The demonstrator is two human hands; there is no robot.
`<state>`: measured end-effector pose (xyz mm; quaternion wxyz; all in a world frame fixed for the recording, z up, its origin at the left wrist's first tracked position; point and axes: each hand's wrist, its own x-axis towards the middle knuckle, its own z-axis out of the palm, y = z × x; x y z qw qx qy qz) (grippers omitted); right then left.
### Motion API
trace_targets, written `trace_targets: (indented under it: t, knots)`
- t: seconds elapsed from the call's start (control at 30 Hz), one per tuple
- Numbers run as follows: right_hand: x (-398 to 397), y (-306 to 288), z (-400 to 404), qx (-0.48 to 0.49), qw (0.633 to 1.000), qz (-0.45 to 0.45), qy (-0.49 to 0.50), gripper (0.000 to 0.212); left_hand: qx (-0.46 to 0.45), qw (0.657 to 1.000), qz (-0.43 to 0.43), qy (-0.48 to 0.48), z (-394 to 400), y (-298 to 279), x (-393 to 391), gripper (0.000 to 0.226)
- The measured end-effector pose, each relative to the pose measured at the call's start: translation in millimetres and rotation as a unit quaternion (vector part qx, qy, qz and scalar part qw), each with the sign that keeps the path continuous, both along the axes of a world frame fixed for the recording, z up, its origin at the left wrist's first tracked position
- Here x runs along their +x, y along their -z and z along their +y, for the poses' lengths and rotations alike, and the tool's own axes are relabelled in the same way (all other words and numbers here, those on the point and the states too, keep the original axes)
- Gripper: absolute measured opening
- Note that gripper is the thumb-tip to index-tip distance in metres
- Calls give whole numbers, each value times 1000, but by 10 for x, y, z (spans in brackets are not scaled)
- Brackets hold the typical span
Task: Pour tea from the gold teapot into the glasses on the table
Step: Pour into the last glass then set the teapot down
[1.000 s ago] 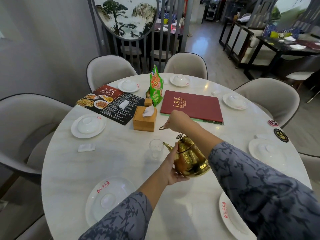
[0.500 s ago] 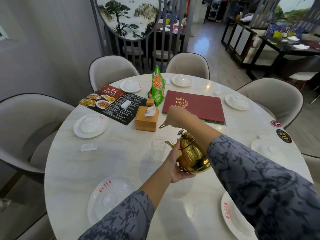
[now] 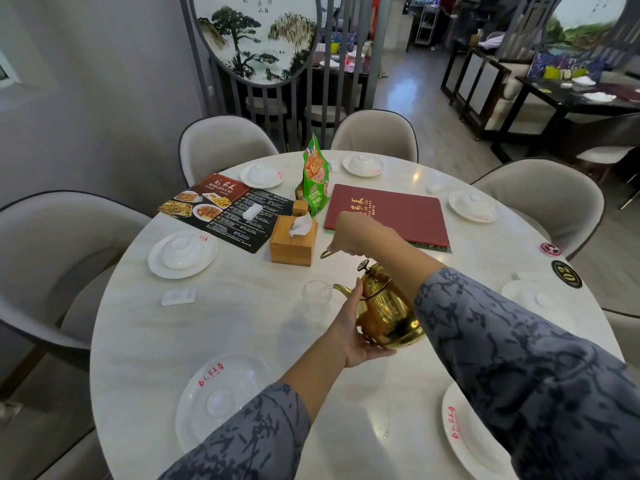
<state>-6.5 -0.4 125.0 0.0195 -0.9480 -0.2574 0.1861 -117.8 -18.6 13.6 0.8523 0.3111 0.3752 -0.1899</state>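
The gold teapot [image 3: 388, 306] hangs tilted to the left above the round white table [image 3: 242, 323], its thin spout over the rim of a clear glass [image 3: 316, 299] standing near the table's middle. My right hand [image 3: 360, 235] is closed on the top of the pot's wire handle. My left hand [image 3: 353, 330] cups the pot's belly and underside from the left. Whether tea is flowing cannot be made out.
A wooden tissue box [image 3: 293, 242] stands just behind the glass, with a green snack bag [image 3: 315, 178], a red menu book [image 3: 388, 213] and a black menu sheet [image 3: 225, 209] beyond. White plates [image 3: 221, 400] with bowls ring the table. Grey chairs [image 3: 52, 258] surround it.
The teapot has tipped a little further left, bringing the spout closer over the glass. Both hands keep their hold.
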Motion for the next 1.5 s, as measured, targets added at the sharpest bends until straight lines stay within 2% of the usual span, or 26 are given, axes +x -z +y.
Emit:
trace_targets:
  t: [0.3,0.57,0.97,1.2,1.5]
  knots:
    - [-20,-8,-46,2,1000,5,1,42,3,1000,-1,7,-20,25,-2,98]
    - [29,167,-46,21,999,-2,35,32,22,1000,11,9,6,128,12,105]
    - [70,314,-80,46,999,7,19,42,24,999,20,9,25,244,33,105]
    - [77,338,-84,68,997,14,15,26,33,999,24,10,48,281,64,106]
    - [113,420,-275,143,987,36,66,40,83,996,9,35,99,282,18,98]
